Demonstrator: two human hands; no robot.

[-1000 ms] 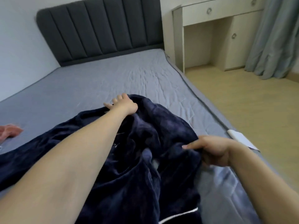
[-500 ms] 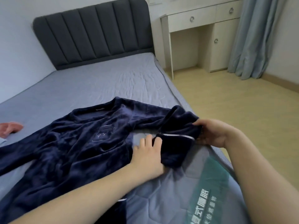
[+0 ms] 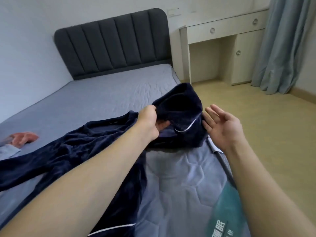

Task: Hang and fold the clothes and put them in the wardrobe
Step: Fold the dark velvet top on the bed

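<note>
A dark navy plush robe (image 3: 71, 147) with white piping lies spread across the grey-blue mattress (image 3: 106, 93). My left hand (image 3: 151, 120) grips one sleeve of the robe (image 3: 184, 106) and holds it lifted above the bed's right edge. My right hand (image 3: 220, 127) is open with the palm turned left, its fingers straight beside the sleeve's cuff; whether it touches the cloth I cannot tell.
A pink garment (image 3: 24, 137) and a pale blue cloth (image 3: 8, 150) lie at the bed's left edge. A dark padded headboard (image 3: 112, 43) stands behind. A white desk (image 3: 222, 48) and grey-blue curtain (image 3: 287, 45) stand at the right, past wooden floor (image 3: 265, 134).
My left hand left the mattress and took hold of the sleeve, lifting it. My right hand let go of the cuff and opened. The view swung right.
</note>
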